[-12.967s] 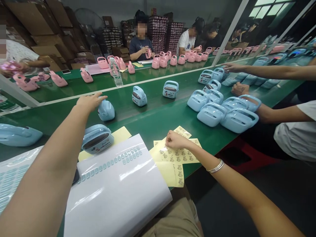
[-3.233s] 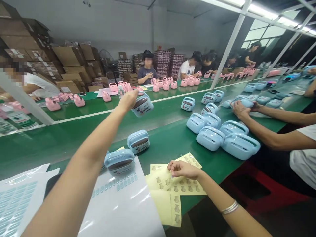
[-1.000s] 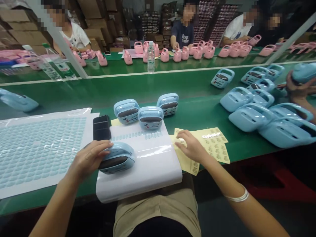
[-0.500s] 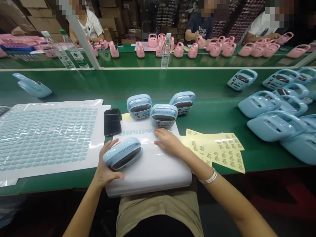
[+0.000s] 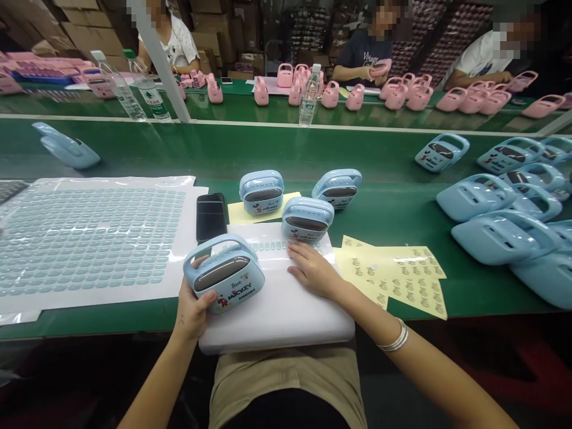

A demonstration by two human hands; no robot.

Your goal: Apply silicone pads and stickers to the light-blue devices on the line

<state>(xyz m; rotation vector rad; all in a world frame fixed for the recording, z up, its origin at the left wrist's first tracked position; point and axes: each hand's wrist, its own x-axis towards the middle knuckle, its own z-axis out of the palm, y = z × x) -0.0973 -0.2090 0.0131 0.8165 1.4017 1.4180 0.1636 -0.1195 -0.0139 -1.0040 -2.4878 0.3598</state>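
Observation:
My left hand grips a light-blue handled case by its left end. Its dark oval window and printed cartoon lettering face up toward me. My right hand lies low over a white sheet, fingers stretched out and thumb apart. Its fingertips touch the sheet beside a row of small clear-blue oval stickers. Just beyond them stands another blue case, its base over the sheet's far edge. Two more blue cases, one at left and one at right, stand behind it.
A large sticker sheet and a black phone lie left. Yellow sticker sheets lie right, near piled blue cases. Beyond the divider, people handle pink cases; bottles stand along it.
My left hand has tilted the held blue case so its printed front now shows, with the thumb on its lower corner. My right hand stays at the sticker row. The view has shifted slightly.

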